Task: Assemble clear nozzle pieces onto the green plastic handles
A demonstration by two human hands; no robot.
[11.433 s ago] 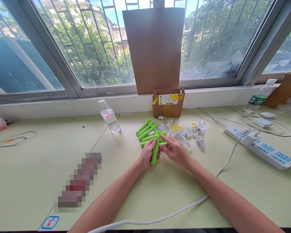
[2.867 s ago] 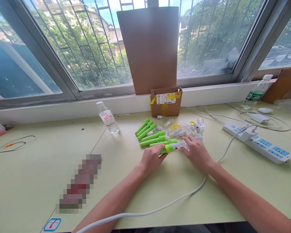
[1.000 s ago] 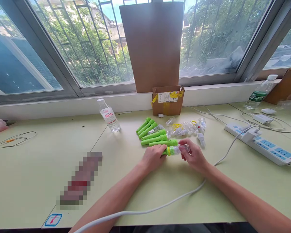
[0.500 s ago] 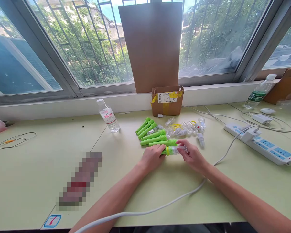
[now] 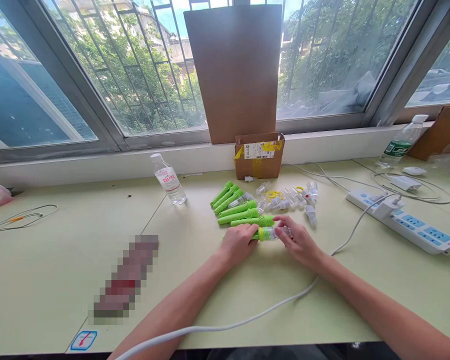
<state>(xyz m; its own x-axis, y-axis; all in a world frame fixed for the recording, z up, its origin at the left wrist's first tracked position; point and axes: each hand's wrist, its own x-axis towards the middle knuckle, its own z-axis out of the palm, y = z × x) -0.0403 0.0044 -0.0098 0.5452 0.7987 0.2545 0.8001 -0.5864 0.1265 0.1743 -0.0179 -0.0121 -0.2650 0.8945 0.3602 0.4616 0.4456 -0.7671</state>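
My left hand point(image 5: 239, 242) is closed around a green plastic handle, mostly hidden by the fingers. A yellow ring point(image 5: 261, 234) circles its right end, and a clear plastic cap point(image 5: 269, 233) sits over the green end there. The fingers of my right hand point(image 5: 294, 237) grip the far end of that cap. Just beyond my hands lie several loose green handles point(image 5: 238, 215) with threaded ends. To their right are clear caps point(image 5: 296, 198), white-tipped pieces point(image 5: 310, 215) and yellow rings point(image 5: 273, 194).
A cardboard box point(image 5: 260, 160) stands behind the parts. Water bottles stand left point(image 5: 171, 181) and far right point(image 5: 398, 145). A power strip point(image 5: 412, 227) lies at right, and a white cable point(image 5: 262, 314) crosses the table in front of me. A blurred flat item point(image 5: 125, 280) lies left.
Both hands keep their hold on the handle and cap, with only a very slight shift to the right. The loose parts have not moved on the table.
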